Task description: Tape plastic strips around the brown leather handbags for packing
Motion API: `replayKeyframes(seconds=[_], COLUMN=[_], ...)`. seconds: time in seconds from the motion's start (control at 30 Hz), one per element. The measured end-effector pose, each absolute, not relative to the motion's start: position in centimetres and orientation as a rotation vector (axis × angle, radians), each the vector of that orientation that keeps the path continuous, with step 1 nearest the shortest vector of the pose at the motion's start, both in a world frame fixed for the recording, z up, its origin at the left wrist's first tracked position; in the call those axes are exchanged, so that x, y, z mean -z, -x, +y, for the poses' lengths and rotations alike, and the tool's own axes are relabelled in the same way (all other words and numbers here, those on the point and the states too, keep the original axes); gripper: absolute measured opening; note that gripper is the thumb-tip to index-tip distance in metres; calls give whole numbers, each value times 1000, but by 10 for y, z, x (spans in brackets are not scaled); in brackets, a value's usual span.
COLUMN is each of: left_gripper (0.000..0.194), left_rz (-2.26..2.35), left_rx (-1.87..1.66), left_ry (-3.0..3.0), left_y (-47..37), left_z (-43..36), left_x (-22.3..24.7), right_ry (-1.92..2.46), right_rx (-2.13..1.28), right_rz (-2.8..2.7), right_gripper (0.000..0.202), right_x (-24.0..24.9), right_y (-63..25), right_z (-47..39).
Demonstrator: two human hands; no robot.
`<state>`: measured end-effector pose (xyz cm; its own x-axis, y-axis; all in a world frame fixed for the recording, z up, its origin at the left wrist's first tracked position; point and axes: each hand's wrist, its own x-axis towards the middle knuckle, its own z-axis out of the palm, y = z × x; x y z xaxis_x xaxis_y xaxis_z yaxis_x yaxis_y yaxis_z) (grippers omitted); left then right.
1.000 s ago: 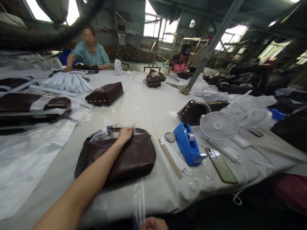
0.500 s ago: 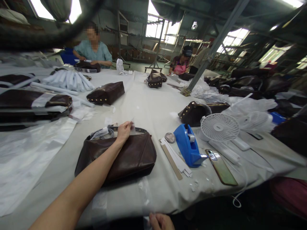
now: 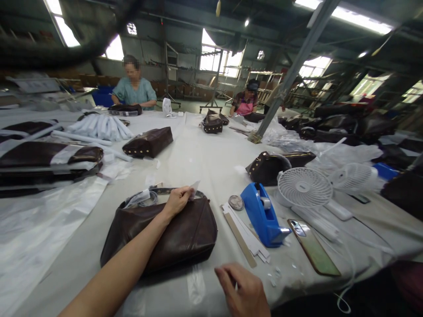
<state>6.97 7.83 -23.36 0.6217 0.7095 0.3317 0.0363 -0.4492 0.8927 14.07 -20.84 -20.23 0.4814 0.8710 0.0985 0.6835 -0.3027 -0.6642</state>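
Observation:
My left hand (image 3: 179, 200) is closed in a pinch on a small translucent slip (image 3: 195, 188) at the upper edge of a dark brown leather handbag (image 3: 185, 229). My left forearm crosses over the bag, which lies on its side in front of me. The bag's handle (image 3: 153, 196) has clear wrapping round it and shows behind the bag. My right hand (image 3: 246, 290) is loosely curled at the table's front edge, slightly blurred, thumb and fingers apart, with nothing visible in it. Left of it, a clear plastic strip (image 3: 196, 284) lies on the cloth.
Right of the bag are paper strips (image 3: 246, 233), a blue tape dispenser (image 3: 264, 215), a phone (image 3: 312, 246) and a white fan (image 3: 304, 187). Wrapped bags (image 3: 49, 160) and white rolls (image 3: 99, 127) lie left. Two people (image 3: 134, 90) work across the table.
My right hand has risen from the bottom edge and moved right, away from the clear strip. My left hand keeps its pinch on the slip. The view has tilted up slightly.

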Motion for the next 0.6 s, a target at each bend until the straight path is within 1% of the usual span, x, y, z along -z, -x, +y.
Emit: replayKeyframes(seconds=[0.03,0.1,0.2,0.23,0.33,0.4,0.5,0.6], left_gripper=[47,48,46,46,45,43,42,38], left_rz=[603,614,623,632,660,667,664,635], left_rx=[-886,-884,-885,-890,-912,-929,-960,-985], left_ry=[-1897,-1907,-1914,-1912,-1900,-1901,-1913,-1932], left_y=[-70,-69,-68,-68,-71,-73,-74,-67], left_z=[78,77,78,78,78,77,70,60], left_x=[234,234,236,236,236,235,230,226], right_ry=[1976,1819,1684,1674,1735,1778,1757,1724], right_rx=[-274,-201,-188,-189,-155,-116,-90,-34], right_rz=[-1368,-1542,-1834,-1927,-2084,-2078,-2031,-1921], right_gripper=[40,33,21,23,49,60,65,64], right_x=[187,164,160,166,195,213,230,237], right_y=[-149,-161,-163,-162,-155,-153,-154,-155], right_z=[-190,-150,-98,-86,-71,-72,-80,-85])
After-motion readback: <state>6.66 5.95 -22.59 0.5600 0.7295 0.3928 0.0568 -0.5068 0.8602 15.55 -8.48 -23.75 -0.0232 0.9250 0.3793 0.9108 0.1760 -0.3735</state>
